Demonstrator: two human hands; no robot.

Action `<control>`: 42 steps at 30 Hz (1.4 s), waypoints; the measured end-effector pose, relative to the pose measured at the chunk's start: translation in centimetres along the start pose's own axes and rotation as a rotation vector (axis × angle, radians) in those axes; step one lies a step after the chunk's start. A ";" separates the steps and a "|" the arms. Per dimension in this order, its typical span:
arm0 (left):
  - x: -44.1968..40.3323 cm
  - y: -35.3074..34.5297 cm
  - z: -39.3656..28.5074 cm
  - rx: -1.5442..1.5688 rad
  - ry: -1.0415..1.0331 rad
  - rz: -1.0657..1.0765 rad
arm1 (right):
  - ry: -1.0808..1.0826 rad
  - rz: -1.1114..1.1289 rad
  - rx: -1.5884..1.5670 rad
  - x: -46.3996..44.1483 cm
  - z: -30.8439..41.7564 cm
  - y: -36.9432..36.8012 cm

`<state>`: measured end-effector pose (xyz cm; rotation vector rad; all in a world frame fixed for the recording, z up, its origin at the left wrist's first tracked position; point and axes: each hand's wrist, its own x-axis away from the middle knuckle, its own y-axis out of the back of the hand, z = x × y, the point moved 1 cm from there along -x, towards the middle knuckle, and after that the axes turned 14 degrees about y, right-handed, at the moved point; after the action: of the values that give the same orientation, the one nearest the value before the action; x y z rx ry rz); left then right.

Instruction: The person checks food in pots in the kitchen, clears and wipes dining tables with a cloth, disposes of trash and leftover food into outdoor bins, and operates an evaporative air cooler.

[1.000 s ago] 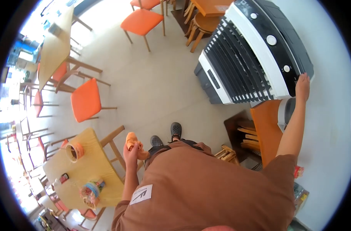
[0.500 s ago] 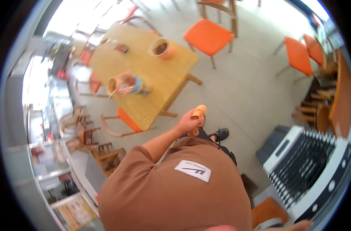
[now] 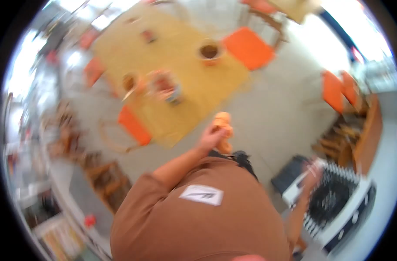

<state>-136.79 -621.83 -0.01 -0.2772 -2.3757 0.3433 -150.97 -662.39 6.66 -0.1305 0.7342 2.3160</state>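
In the head view my left hand [image 3: 212,138] is in front of my belly, its fingers closed round a lumpy peach-orange thing [image 3: 223,124]. It bulges out above and below the grip; blur hides its exact kind. My right hand [image 3: 312,174] is at the right, smeared by motion, in front of a white and black appliance [image 3: 333,202] with a grille. Whether it touches the appliance I cannot tell. Ahead of my left hand is a wooden table [image 3: 194,102], bearing a colourful packet-like bundle [image 3: 164,85], a tub [image 3: 209,52] with dark contents and another cup-like container [image 3: 129,81].
An orange-seated chair [image 3: 250,47] stands at the table's far right side, another chair [image 3: 135,126] at its near left. More orange chairs [image 3: 333,91] and a wooden counter panel [image 3: 368,135] are on the right. Stacked wooden chairs [image 3: 104,182] and glass cases line the left.
The table has come nearer in view. My left hand keeps hold of the peach-orange thing. My right hand has risen from the lower right edge to in front of the appliance.
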 end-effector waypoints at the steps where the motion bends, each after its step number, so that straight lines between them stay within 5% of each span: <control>1: -0.5 -0.1 -0.3 -0.017 0.007 0.122 | 0.005 0.131 -0.011 1.7 3.4 -6.0; 3: 1.8 -1.1 -4.0 0.151 0.165 0.467 | 0.123 0.414 -0.070 3.8 7.9 -14.8; 6: 8.0 1.3 -3.5 0.420 0.216 0.507 | 0.223 0.757 -0.254 8.1 14.4 -23.2; 9: 11.5 5.7 -3.8 0.308 0.043 0.219 | 0.167 1.009 -0.380 9.0 18.8 -30.3; 11: 10.6 11.3 -4.9 -0.171 0.029 -0.010 | 0.190 0.889 -0.508 6.7 18.7 -33.9; 12: 10.8 13.5 -4.1 -0.156 0.017 -0.021 | 0.205 0.906 -0.508 6.7 18.3 -34.2; 14: 10.6 17.4 -2.7 0.059 0.155 -0.317 | -0.181 0.651 -0.918 6.9 17.0 -34.3; 15: 11.1 18.2 -3.2 0.199 0.178 -0.395 | -0.189 0.618 -0.888 7.1 16.5 -34.1; 16: 11.4 19.8 -2.9 0.351 0.165 -0.382 | -0.190 0.652 -0.886 6.6 17.0 -34.6; 18: 11.0 23.3 -1.8 0.637 0.092 -0.348 | -0.591 0.896 -1.108 6.2 16.5 -35.6; 20: 9.4 23.4 -2.3 0.707 -0.008 -0.342 | -0.663 0.910 -1.164 4.7 17.0 -35.7; 25: 3.8 21.4 -5.1 0.758 -0.165 -0.390 | -0.383 0.901 -0.653 1.5 13.6 -39.0; 30: 1.9 19.5 -7.8 0.811 -0.186 -0.377 | 0.594 0.959 -0.173 -1.1 14.0 -42.8; 36: 1.7 18.3 -12.1 0.856 -0.182 -0.441 | 1.205 1.168 0.058 -0.7 11.7 -47.7; 42: -1.3 20.4 -13.9 0.564 -0.015 -0.655 | 1.191 1.164 -0.148 -2.3 10.2 -50.2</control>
<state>-124.26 -600.63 2.55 0.7443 -2.1249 0.6621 -115.65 -628.19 -7.81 -1.6221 1.4458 3.2676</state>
